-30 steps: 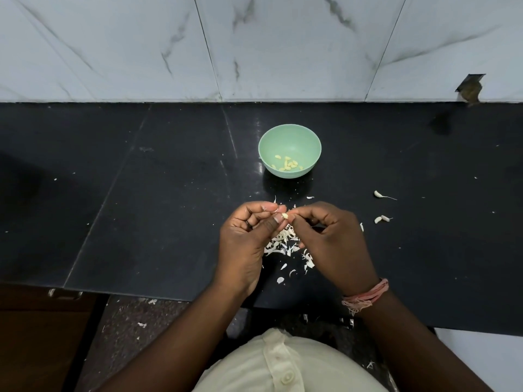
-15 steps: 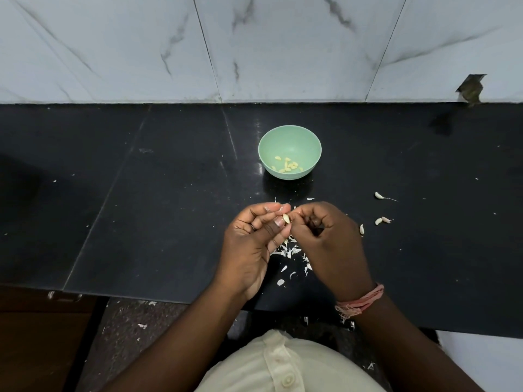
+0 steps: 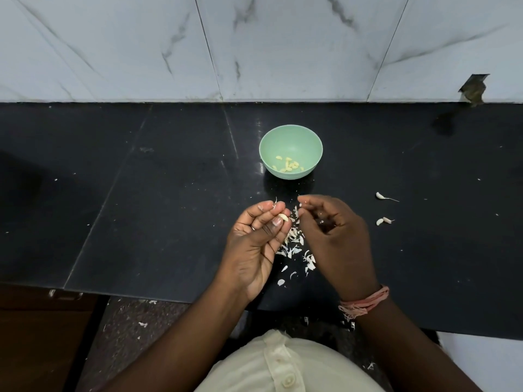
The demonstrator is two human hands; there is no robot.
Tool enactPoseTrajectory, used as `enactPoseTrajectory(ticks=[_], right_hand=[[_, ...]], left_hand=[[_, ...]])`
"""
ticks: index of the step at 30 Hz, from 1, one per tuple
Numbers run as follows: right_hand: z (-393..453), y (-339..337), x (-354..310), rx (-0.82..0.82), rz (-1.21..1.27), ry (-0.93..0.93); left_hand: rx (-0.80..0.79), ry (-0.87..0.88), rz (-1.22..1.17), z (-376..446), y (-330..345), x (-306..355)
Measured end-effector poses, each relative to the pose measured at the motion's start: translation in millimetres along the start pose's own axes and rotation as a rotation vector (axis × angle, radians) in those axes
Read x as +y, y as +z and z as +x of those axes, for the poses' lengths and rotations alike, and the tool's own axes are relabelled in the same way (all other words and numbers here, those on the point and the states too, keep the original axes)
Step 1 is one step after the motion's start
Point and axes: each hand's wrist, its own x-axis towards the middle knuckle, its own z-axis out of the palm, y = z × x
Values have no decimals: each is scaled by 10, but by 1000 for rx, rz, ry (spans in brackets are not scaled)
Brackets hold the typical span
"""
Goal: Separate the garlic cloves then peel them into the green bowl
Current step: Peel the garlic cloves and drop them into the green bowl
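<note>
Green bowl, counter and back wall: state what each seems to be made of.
Green bowl: probably plastic or melamine, with an even matte mint colour and a thin rim; ceramic cannot be ruled out.
Counter: looks like polished black stone, perhaps granite, with glossy reflections and a seam between slabs.
Back wall: white marble-look tiles with grey veins and straight joints; real marble or printed ceramic cannot be told.

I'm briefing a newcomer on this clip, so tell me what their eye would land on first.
The green bowl stands out mid-counter against the black slab, a few peeled cloves inside. Nearer the camera, the left hand pinches a garlic clove beside the right hand, above a scatter of white peels. Three unpeeled cloves lie to the right.
</note>
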Motion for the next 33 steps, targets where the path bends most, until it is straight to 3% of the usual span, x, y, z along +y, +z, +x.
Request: enactPoseTrajectory(ticks=[7,13,26,33], right_hand=[[-8,-5,3,-81,77,99],[-21,5,-78,-185,143,-22],[-8,17,-5,-259,4,-217],[17,-1,-27,-285,-7,-212]], left_hand=[[-58,139,189,21,-42,26],[-105,255,367,38,-95,41],[-91,300,398,13,-27,55],[-136,331,474,20,-19,95]])
